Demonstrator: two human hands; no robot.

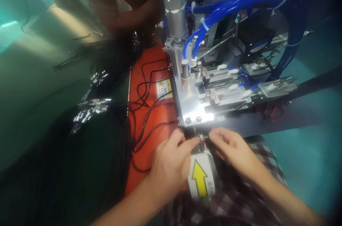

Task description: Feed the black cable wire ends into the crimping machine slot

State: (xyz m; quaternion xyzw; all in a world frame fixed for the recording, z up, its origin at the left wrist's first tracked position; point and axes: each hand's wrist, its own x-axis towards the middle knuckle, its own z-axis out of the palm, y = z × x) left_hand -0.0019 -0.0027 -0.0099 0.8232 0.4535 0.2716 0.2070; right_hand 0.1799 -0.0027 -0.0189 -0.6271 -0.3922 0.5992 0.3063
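Thin red, green and pale wires [204,138] fan out at the front edge of the metal machine head [191,105]. My left hand [172,160] is closed, its thumb and forefinger at the base of these wires, apparently pinching a cable whose body is hidden. Just right of the wire tips, my right hand [231,147] has its thumb and fingers pressed together; whether a wire is between them is too small to tell. Below both hands is a white plate with a yellow arrow [200,178].
Black cables [144,126] cross the orange machine bed [149,69] beside a warning label [164,89]. At left lies a large bundle of cables with shiny metallic ends [91,112]. Blue air hoses [240,0] arch above the cylinders. Another person [125,1] is at the back.
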